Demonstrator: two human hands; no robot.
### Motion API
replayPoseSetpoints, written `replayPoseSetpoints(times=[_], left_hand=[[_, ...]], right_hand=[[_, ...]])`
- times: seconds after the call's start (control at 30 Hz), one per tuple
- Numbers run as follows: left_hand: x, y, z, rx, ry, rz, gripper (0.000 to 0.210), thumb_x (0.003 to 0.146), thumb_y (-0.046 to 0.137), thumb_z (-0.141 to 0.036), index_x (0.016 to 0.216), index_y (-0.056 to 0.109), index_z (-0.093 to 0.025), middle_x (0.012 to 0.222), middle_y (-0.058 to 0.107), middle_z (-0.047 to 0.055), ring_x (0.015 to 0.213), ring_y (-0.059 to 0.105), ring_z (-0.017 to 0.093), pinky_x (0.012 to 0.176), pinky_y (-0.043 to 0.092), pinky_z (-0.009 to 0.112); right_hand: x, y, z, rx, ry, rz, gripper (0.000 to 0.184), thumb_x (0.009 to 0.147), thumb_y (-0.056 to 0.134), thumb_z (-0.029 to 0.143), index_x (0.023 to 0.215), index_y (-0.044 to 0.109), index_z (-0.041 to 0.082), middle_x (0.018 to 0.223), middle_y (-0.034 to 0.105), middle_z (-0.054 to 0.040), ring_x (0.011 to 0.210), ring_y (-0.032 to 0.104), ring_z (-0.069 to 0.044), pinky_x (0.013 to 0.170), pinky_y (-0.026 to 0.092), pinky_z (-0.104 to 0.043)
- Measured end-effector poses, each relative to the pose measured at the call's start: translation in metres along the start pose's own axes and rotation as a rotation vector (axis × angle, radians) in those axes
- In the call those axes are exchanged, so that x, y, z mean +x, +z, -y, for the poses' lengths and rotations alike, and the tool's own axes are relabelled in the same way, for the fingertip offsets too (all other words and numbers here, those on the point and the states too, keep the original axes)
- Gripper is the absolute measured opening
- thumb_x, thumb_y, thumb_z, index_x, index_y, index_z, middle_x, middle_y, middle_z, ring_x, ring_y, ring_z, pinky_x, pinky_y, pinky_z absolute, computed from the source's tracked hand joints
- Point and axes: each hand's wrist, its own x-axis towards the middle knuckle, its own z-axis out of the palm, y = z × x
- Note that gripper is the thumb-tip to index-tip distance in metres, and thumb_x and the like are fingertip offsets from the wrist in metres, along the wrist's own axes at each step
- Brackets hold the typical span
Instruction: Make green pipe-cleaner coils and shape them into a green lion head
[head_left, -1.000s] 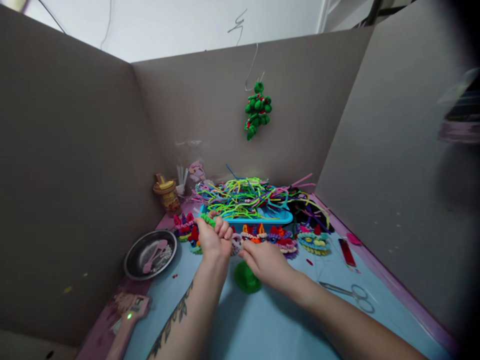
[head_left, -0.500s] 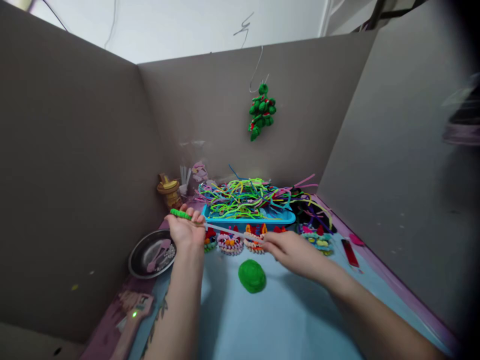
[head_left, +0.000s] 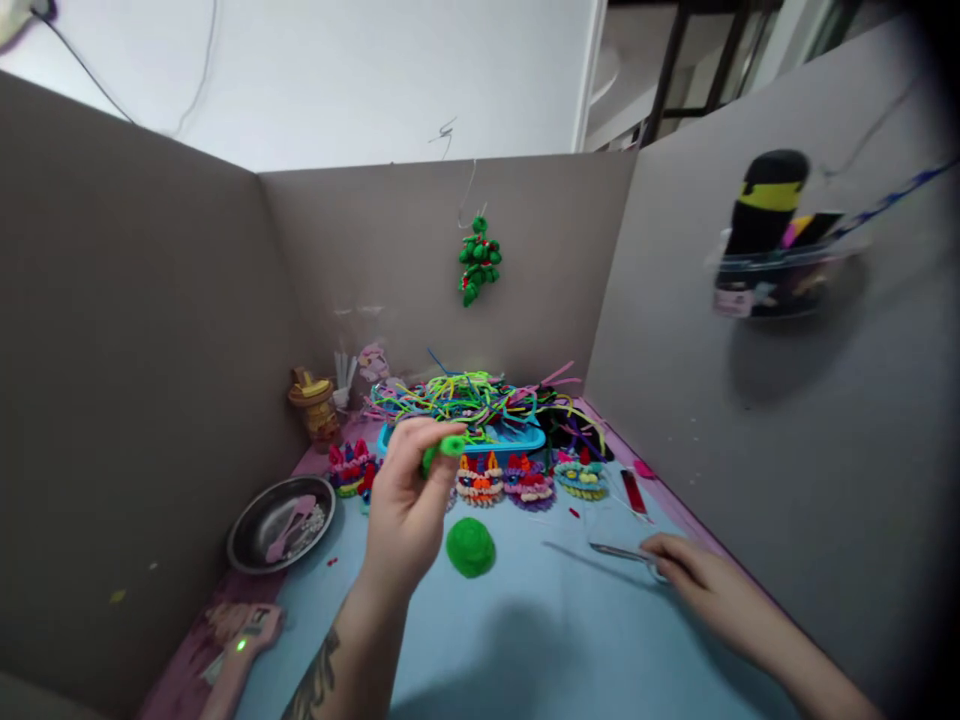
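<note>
While the left hand [head_left: 405, 505] held a green chenille coil [head_left: 451, 446] pinched between thumb and fingers above the blue mat [head_left: 322, 620], the right hand [head_left: 686, 565] had its fingers closed around the handles of the scissors [head_left: 619, 552]. A green dome-shaped piece [head_left: 470, 547] lay on the mat between the hands, nearer the left.
</note>
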Motion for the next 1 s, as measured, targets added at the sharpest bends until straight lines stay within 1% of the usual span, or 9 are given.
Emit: replayPoseSetpoints(times=[0.07, 0.17, 0.3, 0.4, 0.53, 0.6, 0.7, 0.8, 1.0], left_hand=[[-0.01, 0.005, 0.002, 0.204, 0.103, 0.176, 0.013, 0.073, 0.071, -0.018, 0.085, 0.075, -0.02, 0.088, 0.063, 0.007, 0.084, 0.057, 0.019, 0.075, 0.044, 0.026], [-0.023, 0.005, 0.026, 0.373, 0.011, 0.277, 0.02, 0.072, 0.07, -0.017, 0.09, 0.076, -0.023, 0.087, 0.067, 0.006, 0.084, 0.06, 0.021, 0.077, 0.045, 0.03], [-0.057, -0.005, 0.068, 0.422, -0.196, 0.217, 0.022, 0.067, 0.072, -0.019, 0.088, 0.074, -0.021, 0.087, 0.072, 0.007, 0.081, 0.063, 0.022, 0.077, 0.047, 0.033], [-0.086, -0.014, 0.087, 0.443, -0.196, 0.172, 0.016, 0.064, 0.074, -0.023, 0.08, 0.073, -0.021, 0.079, 0.071, 0.005, 0.076, 0.063, 0.022, 0.075, 0.048, 0.033], [-0.109, -0.019, 0.094, 0.454, -0.106, 0.231, 0.015, 0.066, 0.074, -0.028, 0.08, 0.072, -0.023, 0.084, 0.071, 0.006, 0.08, 0.063, 0.023, 0.077, 0.048, 0.035], [-0.113, -0.019, 0.094, 0.469, -0.049, 0.275, 0.013, 0.067, 0.074, -0.028, 0.08, 0.073, -0.025, 0.083, 0.072, 0.007, 0.082, 0.062, 0.024, 0.08, 0.048, 0.037], [-0.115, -0.023, 0.092, 0.452, -0.022, 0.28, 0.014, 0.066, 0.075, -0.028, 0.08, 0.073, -0.026, 0.083, 0.072, 0.007, 0.082, 0.062, 0.024, 0.081, 0.048, 0.036], [-0.114, -0.033, 0.093, 0.431, -0.084, 0.206, 0.02, 0.065, 0.076, -0.026, 0.084, 0.074, -0.024, 0.089, 0.072, 0.008, 0.083, 0.063, 0.023, 0.073, 0.05, 0.032], [-0.102, -0.049, 0.101, 0.438, -0.208, 0.088, 0.018, 0.069, 0.072, -0.029, 0.084, 0.073, -0.019, 0.077, 0.072, 0.006, 0.068, 0.065, 0.019, 0.063, 0.051, 0.029]], right_hand=[[-0.012, 0.003, -0.018, -0.002, 0.041, -0.05, 0.028, 0.077, 0.041, 0.036, 0.082, 0.065, 0.022, 0.09, 0.072, -0.0107, 0.087, 0.066, -0.028, 0.078, 0.051, -0.039], [-0.022, 0.013, -0.026, -0.033, 0.077, -0.124, 0.033, 0.078, 0.04, 0.028, 0.098, 0.065, 0.018, 0.101, 0.07, -0.0137, 0.091, 0.066, -0.029, 0.082, 0.051, -0.041], [-0.03, 0.036, -0.007, -0.071, 0.028, -0.166, 0.04, 0.077, 0.039, 0.011, 0.109, 0.063, 0.013, 0.111, 0.066, -0.0163, 0.103, 0.062, -0.025, 0.095, 0.045, -0.04], [-0.035, 0.053, 0.021, -0.059, -0.06, -0.128, 0.033, 0.075, 0.047, 0.011, 0.102, 0.066, 0.011, 0.107, 0.064, -0.0174, 0.107, 0.057, -0.028, 0.099, 0.041, -0.045], [-0.036, 0.067, 0.067, 0.396, -0.122, -0.014, 0.032, 0.081, 0.053, 0.03, 0.11, 0.06, 0.018, 0.11, 0.062, -0.0109, 0.092, 0.063, -0.021, 0.081, 0.052, -0.038], [-0.031, 0.073, 0.087, 0.676, -0.092, 0.119, 0.039, 0.081, 0.055, 0.039, 0.114, 0.055, 0.018, 0.099, 0.064, -0.0073, 0.076, 0.065, -0.017, 0.064, 0.053, -0.031], [-0.019, 0.081, 0.106, 0.84, -0.032, 0.208, 0.032, 0.075, 0.061, 0.044, 0.092, 0.059, 0.017, 0.068, 0.06, 0.0011, 0.055, 0.058, -0.012, 0.05, 0.047, -0.024], [-0.003, 0.086, 0.111, 0.873, -0.036, 0.224, 0.027, 0.072, 0.064, 0.042, 0.078, 0.057, 0.016, 0.058, 0.057, 0.0037, 0.049, 0.054, -0.009, 0.048, 0.043, -0.022], [0.031, 0.087, 0.11, 0.901, -0.077, 0.239, 0.025, 0.066, 0.07, 0.033, 0.079, 0.058, 0.016, 0.058, 0.058, 0.004, 0.053, 0.056, -0.011, 0.054, 0.045, -0.024]])
